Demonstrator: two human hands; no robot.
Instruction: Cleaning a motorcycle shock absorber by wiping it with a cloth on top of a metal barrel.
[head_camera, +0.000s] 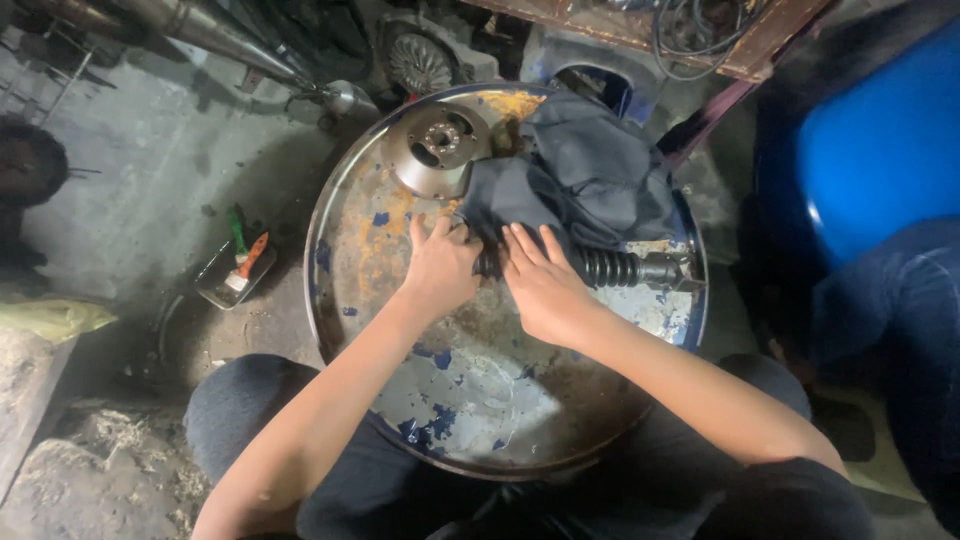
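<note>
Kneeling at a round rusty drum lid (470, 400), blue paint flaking, knees either side of its near edge. Both hands at lid centre, pressed onto a black ribbed rubber boot (605, 267) on a shaft lying flat.

Left hand (440, 268): fingers curled together, clamped over the boot's left end where the dark cloth (585, 175) covers it. Exactly what sits under the palm hidden by cloth and knuckles.

Right hand (540, 285): fingers straight, slightly apart, laid flat across the boot, tips touching the cloth edge. Grip underneath not visible; cannot tell whether the thumb wraps the shaft.

Boot's right end and a dark metal fitting (665, 270) exposed, reaching the lid's right rim. Left portion of the shaft lost under hands and cloth.

Cloth bunched over the lid's far right part, covering whatever lies beneath.

Round metal flange (440, 145) with centre hole and bolt holes, far left on the lid, touching the cloth.

Left of the lid, on the concrete floor: small tray (225, 280) holding a green-handled and an orange-handled tool, details too small. Beyond the lid: pipe (215, 30), engine parts, dim. Right of the lid: blue drum (880, 140), cut off by the frame edge.
</note>
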